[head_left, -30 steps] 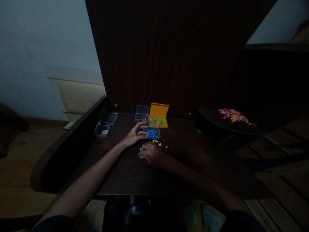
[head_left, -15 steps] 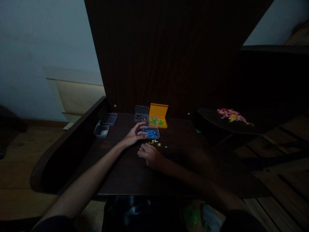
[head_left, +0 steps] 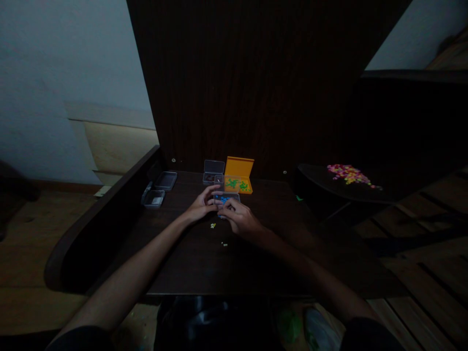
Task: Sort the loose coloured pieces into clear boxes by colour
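Observation:
My left hand holds the left side of an open clear plastic box, its fingers and thumb curved around the edge. Small blue pieces lie in that box. At the box's near edge is my right hand, thumb and fingers pinched together. A bit of blue shows at its fingertips; its shape is too small to make out. The right hand covers part of the box and the table in front of it. Small pale yellow pieces and a few whitish bits lie on the dark table.
Behind the box stands an open orange-yellow case with green pieces, beside a small clear case. Two clear containers sit at the left near a raised side panel. Pink and yellow pieces are heaped on a shelf at right.
My right hand has moved up and right from the table to the box's near edge, the blue bit moving with it. My left hand stays on the box.

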`<state>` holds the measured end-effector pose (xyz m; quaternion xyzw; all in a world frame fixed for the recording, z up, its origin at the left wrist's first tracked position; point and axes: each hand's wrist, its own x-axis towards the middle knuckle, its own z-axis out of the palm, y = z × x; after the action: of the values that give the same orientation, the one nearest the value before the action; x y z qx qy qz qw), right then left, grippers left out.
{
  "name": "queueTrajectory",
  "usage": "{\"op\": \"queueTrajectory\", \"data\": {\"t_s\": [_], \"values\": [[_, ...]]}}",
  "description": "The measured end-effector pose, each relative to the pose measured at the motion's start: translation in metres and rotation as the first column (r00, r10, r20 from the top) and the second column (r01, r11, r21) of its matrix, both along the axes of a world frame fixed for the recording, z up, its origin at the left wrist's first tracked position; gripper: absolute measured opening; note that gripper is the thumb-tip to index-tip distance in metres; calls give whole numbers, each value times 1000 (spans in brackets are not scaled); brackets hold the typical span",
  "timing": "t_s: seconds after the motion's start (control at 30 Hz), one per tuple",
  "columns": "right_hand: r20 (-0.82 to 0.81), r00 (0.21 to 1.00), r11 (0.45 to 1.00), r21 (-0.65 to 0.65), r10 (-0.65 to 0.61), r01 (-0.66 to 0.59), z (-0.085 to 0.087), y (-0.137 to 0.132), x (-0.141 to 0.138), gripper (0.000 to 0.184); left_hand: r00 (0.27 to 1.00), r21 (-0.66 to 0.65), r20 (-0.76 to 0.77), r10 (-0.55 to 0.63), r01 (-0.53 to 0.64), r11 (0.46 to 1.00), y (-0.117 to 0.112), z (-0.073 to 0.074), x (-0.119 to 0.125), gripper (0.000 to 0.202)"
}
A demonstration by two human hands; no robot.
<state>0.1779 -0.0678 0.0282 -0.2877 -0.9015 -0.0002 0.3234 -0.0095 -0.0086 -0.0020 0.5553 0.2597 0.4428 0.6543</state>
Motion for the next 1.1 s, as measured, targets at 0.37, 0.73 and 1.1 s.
{"op": "queueTrajectory", "data": {"t_s": [0.37, 0.73, 1.1], "values": [[-52, 994, 979, -183, -99, 88, 2, 37, 14, 25, 999, -26, 19, -28, 28, 999, -6, 4, 4, 74], [-200, 977, 993, -105, -74, 54, 12, 35, 24, 36, 999, 15, 1, -33, 33, 999, -4, 1, 1, 76], [-262, 922, 959, -55, -283, 279, 1, 25, 91, 28, 980, 74, 5, 197, -196, 978, 0, 8, -7, 79]]}}
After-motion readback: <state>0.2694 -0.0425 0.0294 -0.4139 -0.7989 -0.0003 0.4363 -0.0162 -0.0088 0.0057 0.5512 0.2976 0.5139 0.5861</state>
